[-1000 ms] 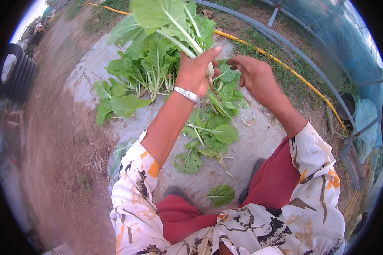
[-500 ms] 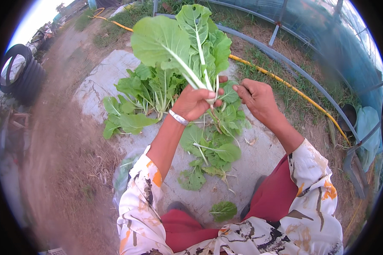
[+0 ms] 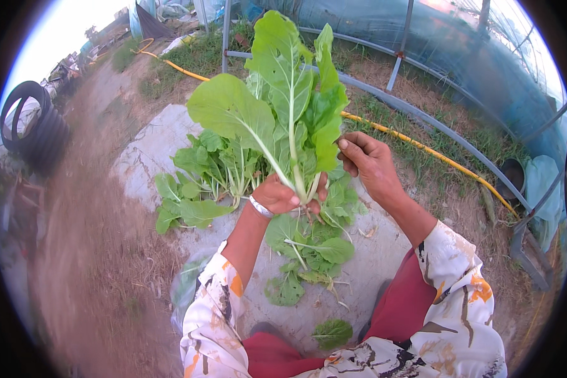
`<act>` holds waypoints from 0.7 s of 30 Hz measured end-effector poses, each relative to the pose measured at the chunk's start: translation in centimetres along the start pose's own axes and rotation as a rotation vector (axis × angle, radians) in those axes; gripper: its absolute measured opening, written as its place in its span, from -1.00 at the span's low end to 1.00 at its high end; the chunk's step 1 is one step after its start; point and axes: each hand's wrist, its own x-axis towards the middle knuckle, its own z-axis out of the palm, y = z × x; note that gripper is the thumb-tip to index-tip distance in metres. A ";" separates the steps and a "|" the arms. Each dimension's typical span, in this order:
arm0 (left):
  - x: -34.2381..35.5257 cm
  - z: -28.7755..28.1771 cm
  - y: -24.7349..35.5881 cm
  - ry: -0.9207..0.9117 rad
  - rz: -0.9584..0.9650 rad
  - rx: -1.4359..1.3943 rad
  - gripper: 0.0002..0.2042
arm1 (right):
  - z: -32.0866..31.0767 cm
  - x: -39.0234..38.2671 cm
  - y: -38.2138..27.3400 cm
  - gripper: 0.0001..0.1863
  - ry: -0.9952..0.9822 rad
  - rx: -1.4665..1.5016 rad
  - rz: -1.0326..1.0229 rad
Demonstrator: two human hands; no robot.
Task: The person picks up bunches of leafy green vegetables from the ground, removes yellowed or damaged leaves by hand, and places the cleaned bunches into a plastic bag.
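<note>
My left hand (image 3: 283, 196) grips a leafy green plant (image 3: 290, 101) by the base of its white stalks, holding it upright, broad leaves fanned above. At the plant's right side, my right hand (image 3: 365, 157) has curled fingers, thumb and forefinger at a leaf's edge; whether they pinch it is unclear. Behind and below my left hand, a pile of similar greens (image 3: 201, 211) lies on a pale grey slab (image 3: 138, 157). Looser leaves (image 3: 331, 251) spread below the held plant, and a single leaf (image 3: 331, 331) lies near my feet.
A yellow hose (image 3: 428, 151) crosses behind the slab. A metal frame (image 3: 400, 53) with blue plastic sheeting (image 3: 498, 63) curves along the back and right. Black coiled pipe (image 3: 31, 138) stands at the left. A clear plastic bag (image 3: 189, 293) lies beside my left forearm.
My left hand has moved down with the plant, now more upright. My right hand dropped, then rose to the leaf edge, its fingers more curled. The view has tilted slightly upward.
</note>
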 end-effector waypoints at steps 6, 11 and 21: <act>0.2 0.2 0.1 0.195 -0.078 0.132 -0.41 | -1.6 0.4 -0.8 -0.79 0.209 -0.021 -0.145; 0.9 0.8 -0.5 0.405 -0.061 0.241 -0.46 | -1.4 0.2 -2.3 -0.80 0.195 0.014 -0.236; -0.4 -0.6 -1.4 0.412 -0.099 0.592 -0.41 | -5.2 2.9 -2.1 -0.69 0.348 -0.029 -0.177</act>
